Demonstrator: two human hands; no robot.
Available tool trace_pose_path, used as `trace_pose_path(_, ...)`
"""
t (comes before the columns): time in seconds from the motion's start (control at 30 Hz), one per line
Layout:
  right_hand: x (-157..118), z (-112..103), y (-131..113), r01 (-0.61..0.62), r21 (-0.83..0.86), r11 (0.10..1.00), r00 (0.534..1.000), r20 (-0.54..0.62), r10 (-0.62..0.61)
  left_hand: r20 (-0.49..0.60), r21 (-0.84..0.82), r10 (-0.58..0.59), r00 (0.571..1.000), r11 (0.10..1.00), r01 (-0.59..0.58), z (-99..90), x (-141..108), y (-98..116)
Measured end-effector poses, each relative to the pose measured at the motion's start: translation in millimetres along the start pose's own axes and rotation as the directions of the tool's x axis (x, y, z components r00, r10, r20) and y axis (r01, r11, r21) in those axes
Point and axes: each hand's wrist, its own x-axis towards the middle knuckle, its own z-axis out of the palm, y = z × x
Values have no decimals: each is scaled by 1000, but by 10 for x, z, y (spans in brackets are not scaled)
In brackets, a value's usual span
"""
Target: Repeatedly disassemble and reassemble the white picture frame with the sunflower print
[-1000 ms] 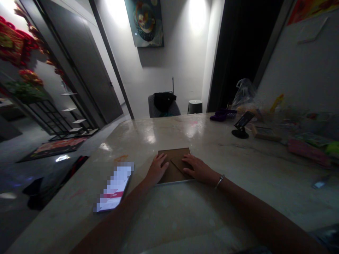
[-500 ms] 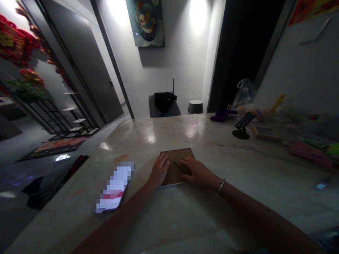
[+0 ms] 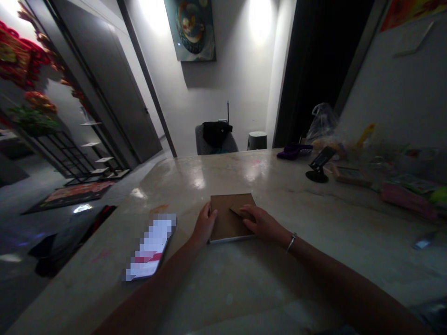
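Note:
A flat square brown cardboard piece [image 3: 226, 230] with a white front edge lies in front of me on the table. My left hand [image 3: 205, 223] grips its left edge, thumb on top and fingers down along the side. On the right part of the cardboard, my right hand [image 3: 260, 221] has its fingers curled over a small brown piece with a dark edge [image 3: 237, 212]. Most of that piece is hidden under the fingers, so I cannot tell whether it is loose or a flap. A phone [image 3: 152, 249] with a lit, pixelated screen lies left of my left forearm.
The pale marble table [image 3: 244, 288] stretches ahead. A black phone stand [image 3: 318, 170], a purple item [image 3: 293, 151], a plastic bag [image 3: 323, 123] and a pink item [image 3: 407, 200] are at the right. Beyond the far edge stand a chair [image 3: 200, 139] and a stool [image 3: 257, 140].
My left hand has slid from the cardboard's top to its left edge, uncovering more surface. My right hand's fingers have curled in more and shifted slightly right.

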Motion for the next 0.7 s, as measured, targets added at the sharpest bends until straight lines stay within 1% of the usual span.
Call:
trace_pose_path(0.07,13,-18,-3,12,3,1000,1000,-10,-12,19,-96,-65,998,993,67,-9,-14,20)
trace_pose_path(0.13,20,-46,-12,20,-15,1000,1000,-6,-20,76,-177,-123,989,975,135,-22,-27,39)
trace_pose_path(0.2,20,-85,-29,29,-33,999,999,22,-28,152,-241,-197,969,943,229,-37,-29,57)
trace_pose_path(0.23,17,-108,-39,39,-36,999,998,49,-37,162,-262,-230,960,927,267,-43,-24,65)
trace_pose_path(0.27,13,-131,-50,51,-37,998,996,81,-48,149,-279,-259,954,915,292,-47,-17,71)
trace_pose_path(0.37,-2,-186,-83,78,-43,996,983,170,-70,67,-321,-305,950,895,310,-52,9,85)
trace_pose_path(0.43,-11,-196,-98,77,-57,995,979,195,-64,59,-337,-313,948,888,314,-51,16,93)
trace_pose_path(0.53,-17,-163,-105,65,-65,996,982,180,-52,52,-357,-318,947,879,315,-49,9,113)
trace_pose_path(0.7,-15,-87,-80,36,-88,995,994,106,-27,81,-387,-331,940,859,335,-54,7,133)
